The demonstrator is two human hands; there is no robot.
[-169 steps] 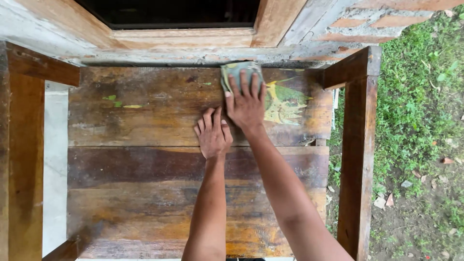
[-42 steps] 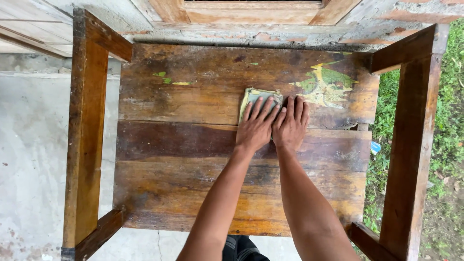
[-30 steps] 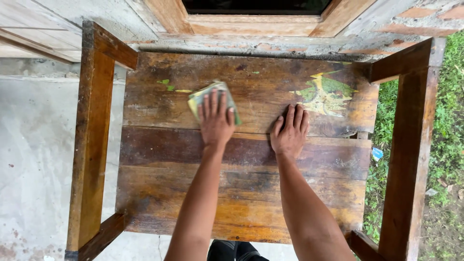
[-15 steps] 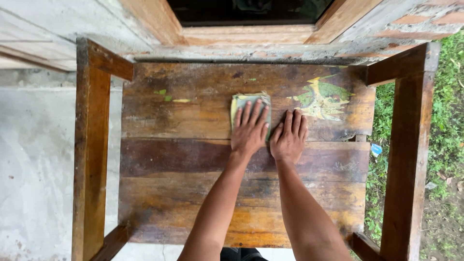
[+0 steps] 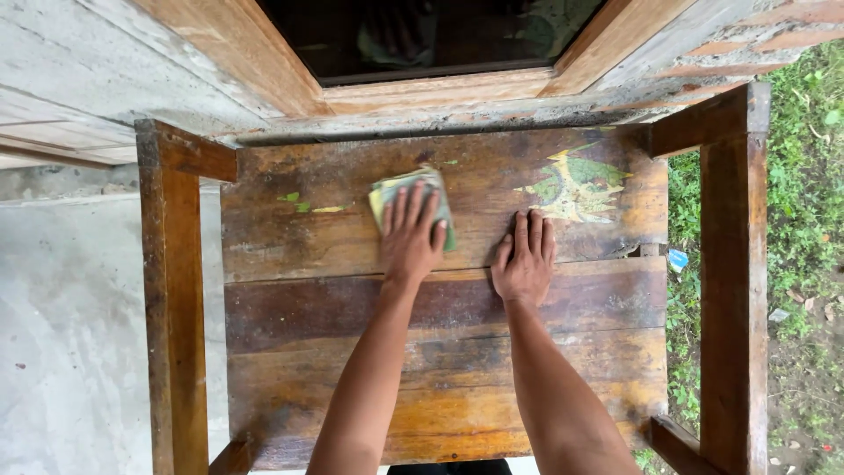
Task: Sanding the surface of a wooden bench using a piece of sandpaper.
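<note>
My left hand (image 5: 411,236) lies flat on a green and yellow scouring sponge (image 5: 393,193) and presses it against the far plank of a worn wooden seat (image 5: 440,361). Fingers cover most of the sponge; only its far and right edges show. My right hand (image 5: 525,259) rests palm down, fingers spread, on the same plank a hand's width to the right, holding nothing. Just beyond the right hand is a patch of green and yellow paint (image 5: 576,183) on the wood.
Wooden armrests stand at the left (image 5: 171,299) and right (image 5: 730,281) of the seat. A window frame (image 5: 440,88) and wall sit just behind. Concrete floor (image 5: 79,334) lies to the left, grass (image 5: 791,220) to the right. Small green flecks (image 5: 303,204) mark the plank's left part.
Over the last second my left hand slid the sponge right and then back left along the far plank. My right hand stayed flat on the wood. The camera moved closer.
</note>
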